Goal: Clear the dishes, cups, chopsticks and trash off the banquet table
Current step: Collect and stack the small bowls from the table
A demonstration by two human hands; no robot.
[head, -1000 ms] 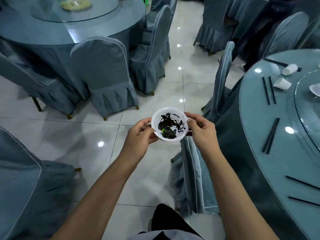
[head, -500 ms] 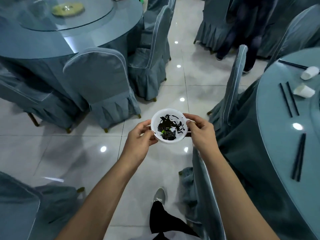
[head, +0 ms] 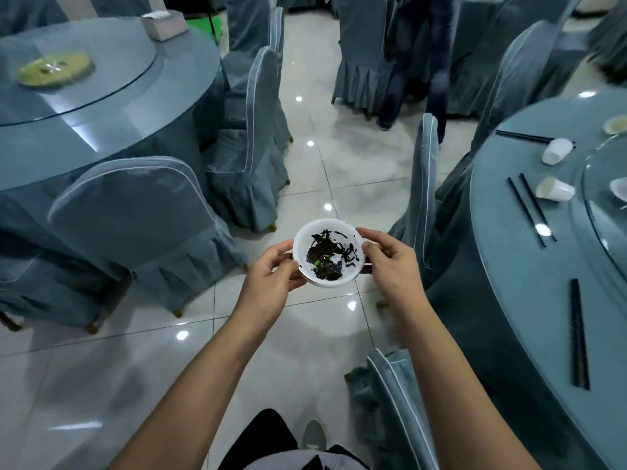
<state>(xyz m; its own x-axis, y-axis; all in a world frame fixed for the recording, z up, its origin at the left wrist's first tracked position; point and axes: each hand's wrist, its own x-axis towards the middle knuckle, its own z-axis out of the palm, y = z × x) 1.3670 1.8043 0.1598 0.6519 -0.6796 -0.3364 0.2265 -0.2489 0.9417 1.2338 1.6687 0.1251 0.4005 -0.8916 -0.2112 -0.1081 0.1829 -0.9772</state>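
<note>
I carry a white bowl (head: 327,252) smeared with dark leftovers and a green scrap, held out over the tiled floor. My left hand (head: 269,279) grips its left rim and my right hand (head: 390,262) grips its right rim. To my right stands the banquet table (head: 502,266) in a blue cloth. On it lie two tipped white paper cups (head: 556,150) (head: 554,190), and several pairs of black chopsticks (head: 529,212) (head: 578,334). A glass turntable (head: 597,184) covers its middle.
Covered chairs (head: 420,195) (head: 397,395) ring the right table. Another round table (head: 108,106) with a tissue box (head: 164,25) and chairs (head: 135,212) stands at the left. A tiled aisle (head: 319,157) runs between them. A person's legs (head: 414,62) stand at the far end.
I have walked forward with the bowl held in both hands. The left table and chairs slid down and closer, and more of the aisle and the standing person came into view.
</note>
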